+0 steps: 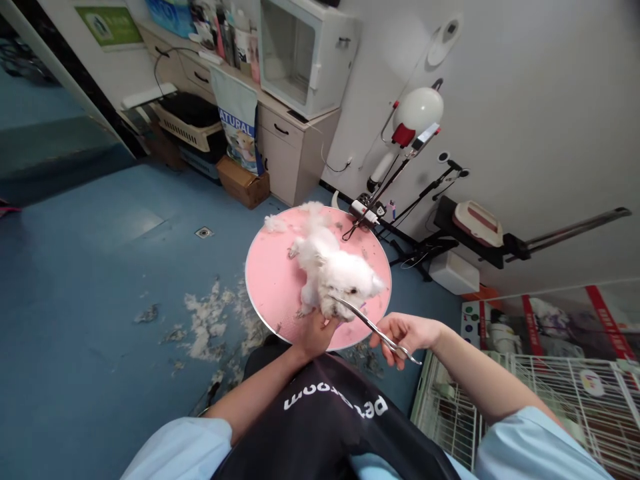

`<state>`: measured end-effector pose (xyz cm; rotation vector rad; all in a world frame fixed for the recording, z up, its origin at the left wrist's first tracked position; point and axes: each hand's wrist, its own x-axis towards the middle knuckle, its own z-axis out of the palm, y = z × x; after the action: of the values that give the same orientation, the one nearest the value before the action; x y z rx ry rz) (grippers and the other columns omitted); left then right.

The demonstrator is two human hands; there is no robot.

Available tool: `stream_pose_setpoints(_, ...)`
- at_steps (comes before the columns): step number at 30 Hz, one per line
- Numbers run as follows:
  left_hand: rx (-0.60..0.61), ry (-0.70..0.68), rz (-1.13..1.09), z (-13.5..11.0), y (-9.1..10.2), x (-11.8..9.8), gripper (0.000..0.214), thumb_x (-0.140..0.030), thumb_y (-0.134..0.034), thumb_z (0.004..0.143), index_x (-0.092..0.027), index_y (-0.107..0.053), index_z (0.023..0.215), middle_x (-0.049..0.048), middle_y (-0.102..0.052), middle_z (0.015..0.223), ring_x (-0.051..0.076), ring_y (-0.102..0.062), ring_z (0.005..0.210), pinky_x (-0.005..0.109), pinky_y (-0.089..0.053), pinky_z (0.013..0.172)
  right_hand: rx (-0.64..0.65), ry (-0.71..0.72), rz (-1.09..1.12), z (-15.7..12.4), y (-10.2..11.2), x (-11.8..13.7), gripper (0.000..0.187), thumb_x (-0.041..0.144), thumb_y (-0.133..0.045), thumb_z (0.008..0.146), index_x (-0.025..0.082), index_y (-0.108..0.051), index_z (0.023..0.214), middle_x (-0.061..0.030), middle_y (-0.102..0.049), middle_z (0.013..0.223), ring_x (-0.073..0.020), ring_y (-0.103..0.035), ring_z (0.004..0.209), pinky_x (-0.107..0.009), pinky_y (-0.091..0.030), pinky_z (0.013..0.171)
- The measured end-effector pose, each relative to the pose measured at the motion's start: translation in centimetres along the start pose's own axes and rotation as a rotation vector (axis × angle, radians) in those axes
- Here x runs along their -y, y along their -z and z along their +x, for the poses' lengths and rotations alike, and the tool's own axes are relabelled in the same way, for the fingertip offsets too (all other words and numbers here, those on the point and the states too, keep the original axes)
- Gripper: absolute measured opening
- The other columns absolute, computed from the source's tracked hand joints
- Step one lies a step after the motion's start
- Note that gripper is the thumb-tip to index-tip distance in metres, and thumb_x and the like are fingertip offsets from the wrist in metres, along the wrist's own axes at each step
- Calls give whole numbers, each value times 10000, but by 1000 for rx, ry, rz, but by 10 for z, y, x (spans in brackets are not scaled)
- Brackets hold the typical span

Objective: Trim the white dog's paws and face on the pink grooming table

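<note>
A small white dog (323, 257) stands on a round pink grooming table (267, 280), its head turned toward me. My left hand (316, 335) is under the dog's chin, its fingers closed on the fur there and partly hidden. Long curved scissors (373, 325) are in my right hand (407, 333), with fingers at the handle rings. Their blades lie along the side of the dog's muzzle, below the eye, and look nearly closed. Tufts of cut white fur (275, 224) rest at the table's far edge.
Grey-white fur clippings (207, 320) litter the blue floor left of the table. A grooming arm (395, 177) with a white bottle (365, 212) rises at the table's far edge. White wire cages (545, 400) stand at right; a cardboard box (243, 183) sits by the cabinet.
</note>
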<state>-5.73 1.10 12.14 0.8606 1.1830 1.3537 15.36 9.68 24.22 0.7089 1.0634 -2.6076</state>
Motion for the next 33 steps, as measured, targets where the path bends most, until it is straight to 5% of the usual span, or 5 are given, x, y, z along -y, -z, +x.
stream_pose_setpoints(7,158,-247,186,1,4,2,229,-151,-516,827,-141,-722,928,130,-714,1000,264,-646,997,401,-475,944,-163,21,47,8,-19,19,485,270,-752,687,86,-617,1115,-105,-732,872,-170,-720,700,-232,-578,635)
stream_pose_setpoints(16,253,-350,239,6,3,-13,298,-111,-531,796,-152,-711,1030,108,-703,1092,269,-622,1070,426,-469,972,-248,-95,-24,13,-45,32,441,193,-767,673,92,-628,1079,-75,-732,833,-142,-711,632,-188,-569,580)
stream_pose_setpoints(21,278,-347,196,8,3,-14,293,-101,-529,788,-164,-723,999,77,-718,1060,247,-640,1032,401,-494,943,-321,-76,-5,15,-46,34,429,155,-769,653,95,-634,1055,-67,-733,816,-139,-711,627,-175,-566,557)
stream_pose_setpoints(33,308,-296,138,9,3,-2,283,-134,-555,794,-162,-733,1013,96,-706,1082,260,-629,1039,407,-489,937,-258,4,67,7,-39,28,451,241,-773,692,89,-635,1094,-95,-739,826,-145,-713,626,-199,-582,573)
